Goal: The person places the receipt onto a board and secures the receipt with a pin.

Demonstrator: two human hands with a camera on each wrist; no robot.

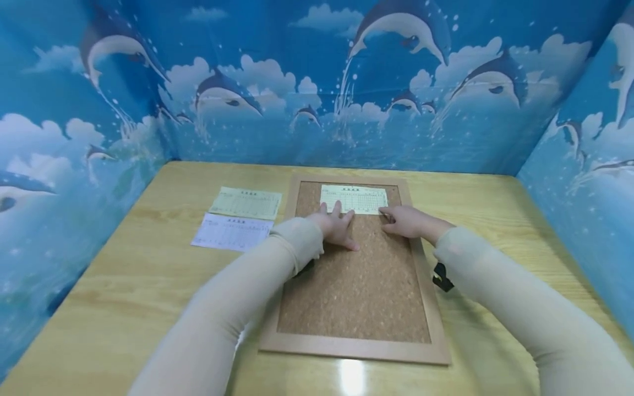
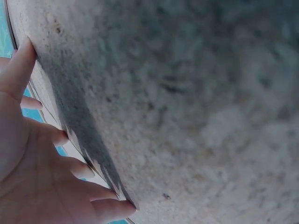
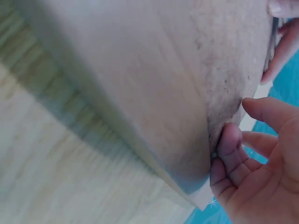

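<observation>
A pale green printed slip (image 1: pixel 354 198) lies on the upper part of a wood-framed cork board (image 1: pixel 356 291). My left hand (image 1: pixel 337 226) rests palm down with fingers spread, its fingertips at the slip's lower edge. In the left wrist view, the fingers of that hand (image 2: pixel 46 154) reach along the cork surface. My right hand (image 1: pixel 408 221) has its index fingertip at the slip's lower right corner, the thumb apart from it. The right wrist view shows the other fingers of this hand (image 3: pixel 261 163) bent against the cork near the frame.
Left of the board, a second pale green slip (image 1: pixel 247 202) and a white slip (image 1: pixel 233 231) lie on the wooden table (image 1: pixel 148 275), the green one just behind the white. Curtains (image 1: pixel 317 99) printed with dolphins stand around the back and sides.
</observation>
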